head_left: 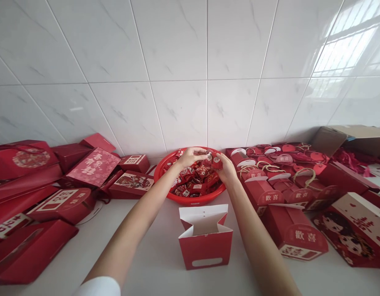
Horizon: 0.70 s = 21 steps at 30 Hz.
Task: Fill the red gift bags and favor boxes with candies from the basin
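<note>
Over the red plastic basket (193,201), my left hand (191,158) pinches a small wrapped candy (209,156) between thumb and fingers. Close beside it, my right hand (227,167) has its fingers closed on another red wrapped candy (217,161). Many red-wrapped candies (198,188) fill the basket below both hands. Between my forearms, nearer to me, a red paper gift box (205,250) stands upright with its top flaps apart and a white-lined back panel raised. Its front has a pale oval window.
Red gift boxes, one pink-topped box (90,167) among them, are heaped on the left. On the right stand rows of red boxes (296,230) with rope handles, a box with cartoon figures (347,234) and a brown carton (356,135). A tiled wall (177,111) rises behind.
</note>
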Available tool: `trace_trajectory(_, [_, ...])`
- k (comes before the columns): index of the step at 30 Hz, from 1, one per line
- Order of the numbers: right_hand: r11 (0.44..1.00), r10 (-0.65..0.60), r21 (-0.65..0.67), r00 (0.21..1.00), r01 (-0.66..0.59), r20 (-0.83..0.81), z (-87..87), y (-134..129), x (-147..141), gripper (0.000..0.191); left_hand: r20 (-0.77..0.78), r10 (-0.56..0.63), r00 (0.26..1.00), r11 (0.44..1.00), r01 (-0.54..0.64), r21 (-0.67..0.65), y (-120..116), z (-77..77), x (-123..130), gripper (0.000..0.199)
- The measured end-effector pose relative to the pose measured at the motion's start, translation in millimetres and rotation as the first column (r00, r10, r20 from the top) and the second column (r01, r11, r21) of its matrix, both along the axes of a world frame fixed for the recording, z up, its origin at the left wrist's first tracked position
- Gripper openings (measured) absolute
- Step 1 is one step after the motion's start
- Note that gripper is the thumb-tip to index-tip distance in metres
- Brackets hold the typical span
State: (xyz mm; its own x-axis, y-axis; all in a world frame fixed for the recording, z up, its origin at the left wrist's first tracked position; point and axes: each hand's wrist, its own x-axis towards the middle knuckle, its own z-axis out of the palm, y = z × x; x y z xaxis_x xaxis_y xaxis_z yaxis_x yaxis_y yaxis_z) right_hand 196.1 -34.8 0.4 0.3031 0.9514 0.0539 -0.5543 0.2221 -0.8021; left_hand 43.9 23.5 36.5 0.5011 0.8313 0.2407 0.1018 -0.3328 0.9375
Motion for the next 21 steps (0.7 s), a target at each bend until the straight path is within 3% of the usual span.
trace_trajectory(3, [0.998, 0.051, -0.032, 0.996, -0.054, -0.075, 3.4, -2.4, 0.1, 0.012, -0.008, -0.043, 0.999, 0.999, 0.043, 0.013, -2.2, 1.2, 2.5, 0.051])
trace_trajectory(6, [0.996, 0.072, -0.051, 0.990, -0.079, -0.120, 3.7, -2.6, 1.7, 0.011, -0.139, 0.015, 0.990, 0.992, 0.003, 0.127, -0.6, -0.1, 3.3, 0.047])
trace_trajectory(11, [0.996, 0.049, -0.070, 0.982, -0.063, -0.182, 2.4, -0.5, 5.1, 0.012, -0.474, 0.213, 0.854, 0.961, -0.094, 0.261, 9.4, -12.4, -2.2, 0.036])
trace_trajectory(16, [0.995, 0.014, -0.097, 0.979, -0.034, -0.202, 6.1, -2.9, 4.8, 0.010, -0.660, 0.218, 0.719, 0.968, -0.074, 0.239, 16.5, -28.4, -5.9, 0.027])
trace_trajectory(21, [0.991, -0.026, -0.135, 0.977, -0.003, -0.213, 9.2, -5.1, 3.2, 0.003, -0.707, 0.219, 0.673, 0.969, -0.067, 0.236, 16.5, -30.1, -3.4, 0.035])
